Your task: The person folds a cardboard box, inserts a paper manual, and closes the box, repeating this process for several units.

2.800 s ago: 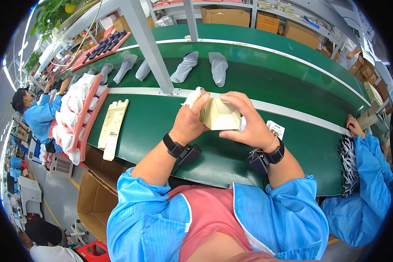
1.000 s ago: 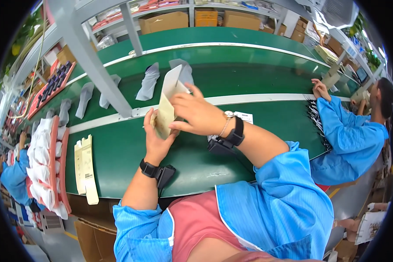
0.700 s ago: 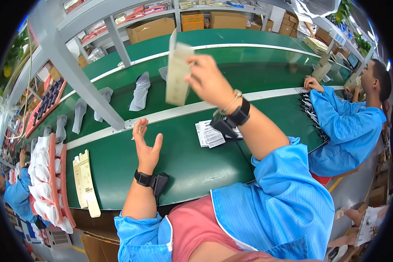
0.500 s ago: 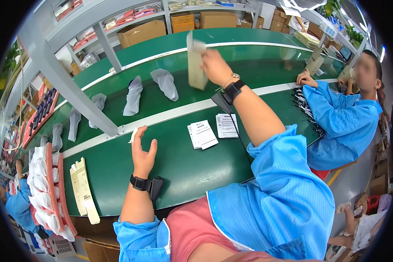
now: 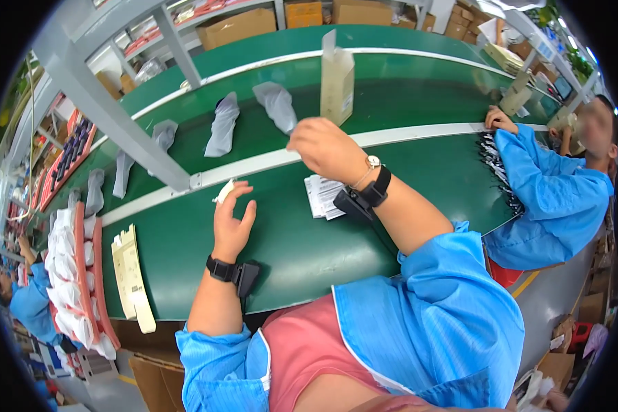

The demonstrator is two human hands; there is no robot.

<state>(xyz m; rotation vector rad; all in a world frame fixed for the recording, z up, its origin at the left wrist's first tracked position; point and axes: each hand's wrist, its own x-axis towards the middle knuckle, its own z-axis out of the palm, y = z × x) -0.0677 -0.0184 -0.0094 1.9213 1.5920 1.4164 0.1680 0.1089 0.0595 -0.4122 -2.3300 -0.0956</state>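
Note:
My right hand [image 5: 326, 150] has its fingers bent together beside the lower end of a translucent wrapped item [image 5: 275, 106] on the green belt. The fingertips are partly hidden, and I cannot tell whether they touch it. Just beyond that hand, an open cream carton [image 5: 338, 86] stands upright, its flap raised. My left hand [image 5: 232, 223] hovers over the near green table, fingers apart and nothing in the palm; a white wrap [image 5: 224, 191] covers one fingertip. Printed leaflets [image 5: 317, 196] lie partly behind my right wrist.
More wrapped items [image 5: 222, 125] line the belt to the left. A flattened cream carton [image 5: 132, 275] lies on the left side of the table, beside a pink rack of white pouches [image 5: 69, 275]. A grey post [image 5: 127, 117] slants down there. A co-worker [image 5: 549, 192] sits at right near black cords [image 5: 498, 168].
My right hand has let go of the cream carton, now standing on the belt, and has come nearer and left to the wrapped item. My left hand stays open. The whole view has shifted slightly.

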